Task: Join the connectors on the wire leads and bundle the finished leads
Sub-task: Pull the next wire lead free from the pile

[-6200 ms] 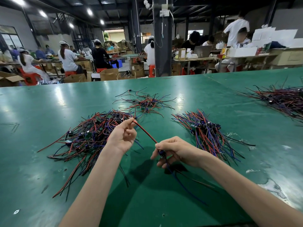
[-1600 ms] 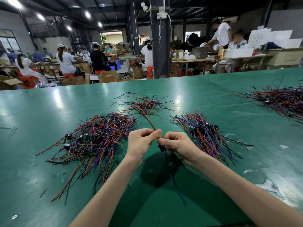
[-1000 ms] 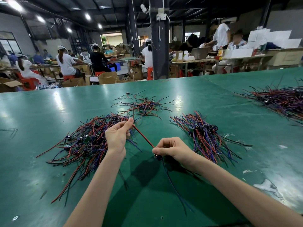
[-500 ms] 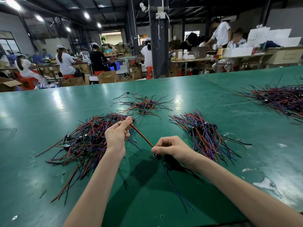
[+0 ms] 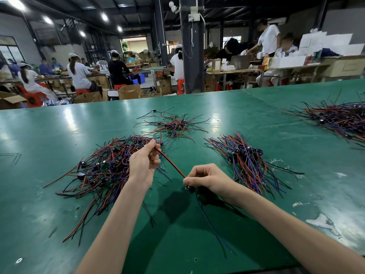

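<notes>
Both hands, which met fingertip to fingertip over the middle of the table [image 5: 59, 135] a moment ago, have drawn apart, and the lead now runs taut between them; over the last half second almost nothing has shifted.

The left hand [image 5: 145, 163] is raised off the table, thumb and forefinger pinching the far end of the red wire [image 5: 169, 161], the other fingers curled in. The right hand [image 5: 205, 176] sits lower and nearer the front edge, its fingers curled, thumb and forefinger gripping the small dark connector [image 5: 190, 188] where the red wire ends. From the connector a blue wire [image 5: 209, 220] trails toward the front edge.

Four heaps of red, blue and black leads lie on the green top:
- The left pile [image 5: 106, 165] is broad and loose and lies just behind the left hand.
- The right pile [image 5: 246, 155] is tidier, its connectors clustered at the far end, and lies just beyond the right hand.
- The small pile [image 5: 171, 125] sits further back, toward the far edge.
- The far pile [image 5: 343, 119] lies well apart at the right edge.

Past the far edge stands a dark pillar [image 5: 192, 46], with seated people [image 5: 79, 74] working at other tables.
</notes>
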Tool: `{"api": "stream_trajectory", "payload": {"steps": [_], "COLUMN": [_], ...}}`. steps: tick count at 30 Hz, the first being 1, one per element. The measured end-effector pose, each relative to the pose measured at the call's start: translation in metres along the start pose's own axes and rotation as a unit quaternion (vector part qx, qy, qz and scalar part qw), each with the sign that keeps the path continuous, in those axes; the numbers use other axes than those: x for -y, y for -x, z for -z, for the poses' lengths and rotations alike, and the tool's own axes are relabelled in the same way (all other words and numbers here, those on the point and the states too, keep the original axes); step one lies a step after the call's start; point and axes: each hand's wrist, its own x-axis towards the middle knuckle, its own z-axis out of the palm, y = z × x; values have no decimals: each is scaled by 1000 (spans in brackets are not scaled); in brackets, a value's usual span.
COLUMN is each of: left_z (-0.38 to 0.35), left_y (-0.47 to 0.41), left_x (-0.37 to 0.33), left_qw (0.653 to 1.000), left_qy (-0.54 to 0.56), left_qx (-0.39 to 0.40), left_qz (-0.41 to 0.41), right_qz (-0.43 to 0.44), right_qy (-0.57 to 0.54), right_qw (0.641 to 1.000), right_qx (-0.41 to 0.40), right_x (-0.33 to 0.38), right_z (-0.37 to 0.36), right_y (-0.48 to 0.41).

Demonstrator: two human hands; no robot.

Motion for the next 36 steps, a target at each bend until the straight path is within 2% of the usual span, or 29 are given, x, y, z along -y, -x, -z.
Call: {"api": "stream_trajectory", "payload": {"steps": [22,36], "left_z": [0,2], "left_y": [0,-1], "left_x": [1,1], "left_qw": [999,999], "left_qy": [-29,-10], "left_qx": [1,21], "left_qz": [-18,-25], "right_qz": [-25,0], "right_qy": [-12,-2], "right_qw": [1000,1000], "right_qx": [5,-7], "right_x": [1,1], "right_z": [-1,-1], "right_y": [1,0]}}
